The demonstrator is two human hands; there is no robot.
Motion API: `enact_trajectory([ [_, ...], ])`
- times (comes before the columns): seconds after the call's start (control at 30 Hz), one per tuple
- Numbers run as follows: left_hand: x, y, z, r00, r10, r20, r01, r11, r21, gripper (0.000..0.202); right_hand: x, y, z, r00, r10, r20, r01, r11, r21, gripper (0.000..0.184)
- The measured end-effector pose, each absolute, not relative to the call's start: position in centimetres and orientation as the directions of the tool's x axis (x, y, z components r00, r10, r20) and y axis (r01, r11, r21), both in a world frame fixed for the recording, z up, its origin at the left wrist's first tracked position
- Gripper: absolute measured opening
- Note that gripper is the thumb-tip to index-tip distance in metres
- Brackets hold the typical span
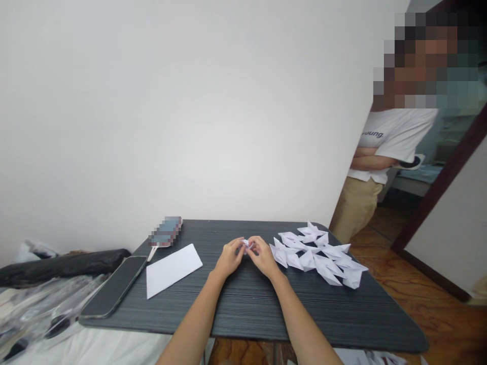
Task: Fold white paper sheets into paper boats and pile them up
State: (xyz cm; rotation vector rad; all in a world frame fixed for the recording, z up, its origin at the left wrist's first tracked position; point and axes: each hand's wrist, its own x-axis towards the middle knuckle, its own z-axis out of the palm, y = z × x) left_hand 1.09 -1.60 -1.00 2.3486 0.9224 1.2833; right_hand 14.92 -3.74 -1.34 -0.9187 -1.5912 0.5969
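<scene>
Between the fingertips of both hands is a small piece of folded white paper (248,244), held just above the dark table (247,314). My left hand (230,256) pinches it from the left, and my right hand (263,256) grips its other side. Fingers cover much of the paper, so its exact shape is hard to make out. To the right of my right hand lie several folded white paper boats (315,253) in a loose cluster. A stack of flat white paper (173,270) rests left of my left hand.
A dark smartphone (114,287) lies at the table's left edge, beside a blurred-out object (167,232) with a white handle. Plastic-wrapped items (49,294) sit left of the table. A person (380,147) in a white shirt stands by the doorway, arms folded.
</scene>
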Motion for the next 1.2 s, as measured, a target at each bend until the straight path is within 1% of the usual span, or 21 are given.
enact_trajectory([
  [0.17,1.0,-1.3,-1.1,0.395,0.651,0.648,0.4,-0.757,0.517,0.019,15.5,-3.6,-1.7,-0.119,0.829,0.547,0.278,0.556,-0.783,0.011],
  [0.27,0.8,-1.3,-1.0,0.375,0.668,0.643,0.4,-0.742,0.538,0.019,15.8,-3.7,-1.7,-0.148,0.824,0.547,0.286,0.565,-0.774,0.011],
  [0.37,0.4,-1.2,-0.9,0.353,0.718,0.599,0.368,-0.696,0.617,0.021,16.1,-3.8,-1.6,-0.137,0.815,0.563,0.352,0.571,-0.741,0.005],
  [0.5,-0.2,-0.9,-0.9,0.406,0.769,0.494,0.204,-0.603,0.772,0.032,16.5,-3.7,-1.4,-0.1,0.822,0.561,0.394,0.55,-0.736,0.006],
  [0.57,-0.4,-0.8,-0.9,0.438,0.771,0.463,0.139,-0.567,0.812,0.033,16.5,-3.7,-1.4,-0.09,0.829,0.551,0.385,0.54,-0.748,0.007],
  [0.63,-0.5,-0.7,-0.9,0.424,0.778,0.464,0.134,-0.561,0.817,0.028,16.5,-3.7,-1.4,-0.08,0.838,0.54,0.36,0.53,-0.768,0.01],
  [0.73,-0.4,-0.6,-0.9,0.362,0.793,0.489,0.173,-0.573,0.801,0.022,16.3,-3.6,-1.5,-0.051,0.852,0.522,0.281,0.513,-0.811,0.014],
  [0.93,0.1,-0.5,-1.0,0.275,0.824,0.496,0.169,-0.549,0.818,0.024,16.0,-3.0,-1.9,0.013,0.879,0.477,0.082,0.474,-0.877,0.016],
  [1.03,0.4,-0.5,-1.0,0.29,0.826,0.483,0.129,-0.534,0.836,0.024,15.9,-2.8,-2.2,-0.022,0.891,0.453,0.123,0.452,-0.883,0.016],
  [1.1,0.5,-0.6,-1.0,0.339,0.81,0.478,0.098,-0.536,0.839,0.024,16.0,-2.8,-2.2,-0.022,0.892,0.452,0.179,0.448,-0.876,0.015],
  [1.2,0.4,-0.5,-1.1,0.41,0.78,0.472,0.083,-0.548,0.832,0.025,16.0,-2.9,-2.2,-0.007,0.885,0.465,0.186,0.458,-0.869,0.013],
])
